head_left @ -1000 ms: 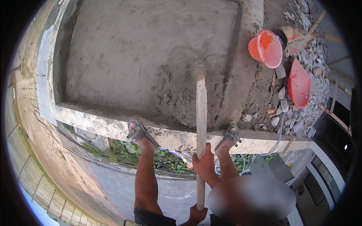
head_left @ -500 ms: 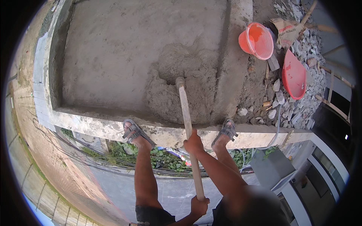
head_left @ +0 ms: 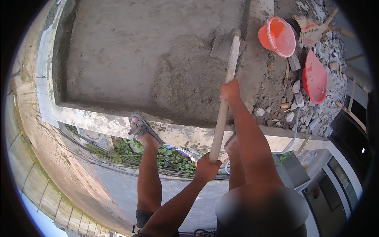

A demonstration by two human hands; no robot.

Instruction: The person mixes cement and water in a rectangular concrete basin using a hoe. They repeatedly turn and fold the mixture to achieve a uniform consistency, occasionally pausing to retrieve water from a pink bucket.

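A long wooden-handled hoe point(head_left: 222, 118) slants across the wet mortar. My left hand point(head_left: 207, 167) is closed round the butt end of its handle. Further up, nearer the head, my right hand point(head_left: 230, 91) also grips the wood. The hoe's flat, mortar-coated blade point(head_left: 222, 47) is at the right side of the bed, over or against the mortar; exact contact I cannot tell. Rough, heaped wet mortar point(head_left: 181, 75) lies to the left of the blade. Smoother grey mortar point(head_left: 114, 55) fills the rest of the low-walled bed.
My sandalled feet stand on the narrow concrete wall point(head_left: 185, 136), with a drop, cables point(head_left: 118, 168) and plants point(head_left: 169, 162) below. On the right are an orange bucket point(head_left: 285, 39), a red basin point(head_left: 316, 81), a paper sack point(head_left: 310, 31) and broken rubble point(head_left: 335, 59).
The hoe's head has come out of the mortar heap and moved away and to the right. Both hands have moved forward with the handle, the right one also rightward.
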